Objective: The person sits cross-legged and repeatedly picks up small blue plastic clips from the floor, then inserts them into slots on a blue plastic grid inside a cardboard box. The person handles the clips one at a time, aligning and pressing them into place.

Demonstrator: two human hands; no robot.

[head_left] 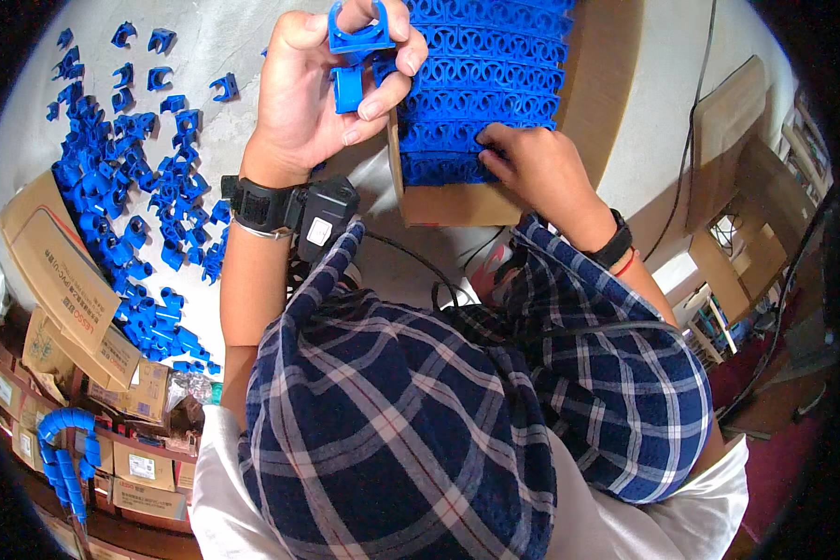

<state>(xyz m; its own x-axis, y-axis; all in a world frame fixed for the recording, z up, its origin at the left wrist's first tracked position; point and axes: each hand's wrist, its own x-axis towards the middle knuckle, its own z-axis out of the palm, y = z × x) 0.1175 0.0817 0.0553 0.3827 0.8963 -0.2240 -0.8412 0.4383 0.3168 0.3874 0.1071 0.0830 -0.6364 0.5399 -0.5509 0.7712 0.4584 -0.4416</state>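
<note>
Clamped between left hand (322, 89) fingertips, the blue pipe clips (357, 56) look light, stiff and best pinched by their bases, while the right hand (537, 168) presses fingers together on the packed rows (485, 84).

The left hand (322, 84) is raised at the upper centre of the frame, palm toward the camera, fingers curled and thumb pressed in a pinch, its bare forearm rising from below. The right hand (541, 168) lies right of centre, knuckles up, fingertips pressed down, its forearm in a plaid sleeve.
</note>
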